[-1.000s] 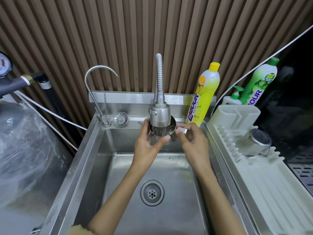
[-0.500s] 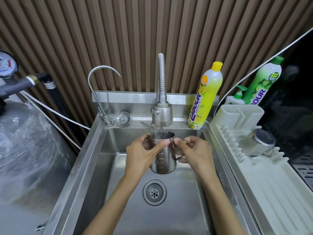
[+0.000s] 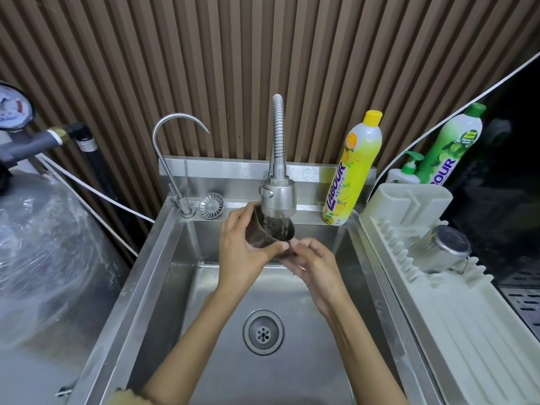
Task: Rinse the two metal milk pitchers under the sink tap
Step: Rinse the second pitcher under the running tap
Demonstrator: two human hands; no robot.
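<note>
I see my left hand (image 3: pixel 244 252) wrapped around the side of a metal milk pitcher (image 3: pixel 270 235), with the fingers curled on its wall and the thumb near the rim. My right hand (image 3: pixel 314 266) is closed on the same pitcher from the other side, low down, with fingertips (image 3: pixel 295 246) pinching by the rim. Both hands are close together, clamped on the pitcher.

The pitcher is up over the back part of the sink (image 3: pixel 187 287), right under the spray tap (image 3: pixel 277 198). It is tipped over. Its long way runs from low near my hands up toward the tap, and its open mouth faces up and to the back. Water falls from the tap into the mouth.

The second metal pitcher (image 3: pixel 442 252) lies on its side on the white drying rack (image 3: pixel 455 325), near the rack's back end, by the right edge of the sink. Its flat bottom faces up at me.

A yellow soap bottle (image 3: pixel 355 168) stands at the back right corner of the sink. A thin curved tap (image 3: pixel 172 153) stands at the back left corner, with a small strainer (image 3: pixel 211 205) just beside it. The drain (image 3: pixel 263 331) is in the sink floor.
</note>
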